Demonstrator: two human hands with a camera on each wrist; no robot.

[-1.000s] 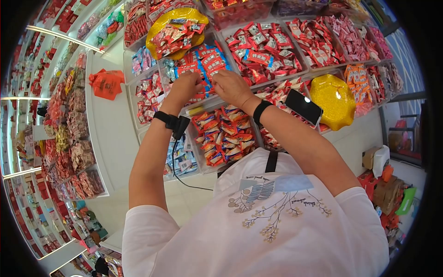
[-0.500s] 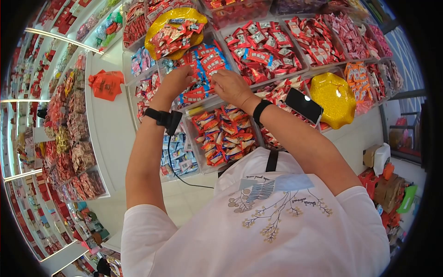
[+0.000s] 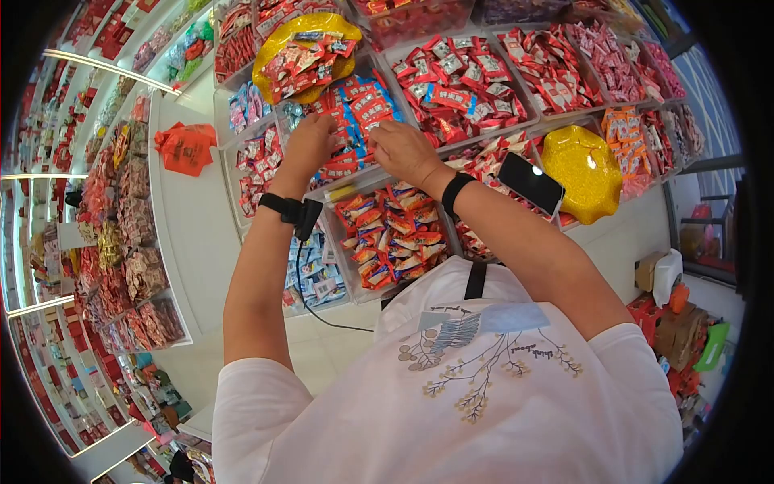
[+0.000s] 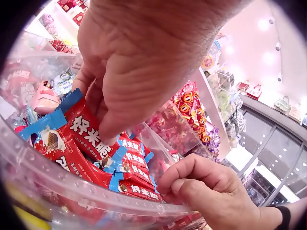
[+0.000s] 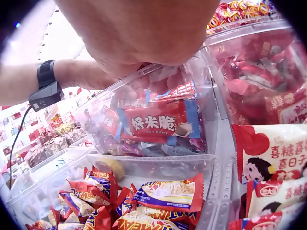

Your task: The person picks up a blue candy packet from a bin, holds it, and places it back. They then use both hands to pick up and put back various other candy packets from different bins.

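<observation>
My left hand [image 3: 310, 145] reaches down into a clear plastic bin [image 4: 86, 188]. Its thumb and fingers pinch a red rice-crisp packet [image 4: 85, 128] with blue ends, standing tilted among others of its kind. Right of it in the left wrist view, similar packets [image 4: 136, 170] lie stacked in a neat row. My right hand [image 4: 206, 187] is at the row's right end by the bin rim, fingers curled and thumb against the index finger; I cannot tell whether it holds a packet. Through the bin wall in the right wrist view, a packet [image 5: 153, 122] shows flat.
Nearer my body is a bin of oatmeal candies [image 3: 391, 234]. A phone [image 3: 530, 185] and a gold scalloped plate [image 3: 582, 173] lie to the right. Another gold plate [image 3: 270, 68] heaped with sweets rests beyond my left hand. An orange-red bag [image 3: 185, 148] is on the left ledge.
My left hand has moved left and a little nearer, away from my right hand, then slightly back to the right. The right hand stays almost in place.
</observation>
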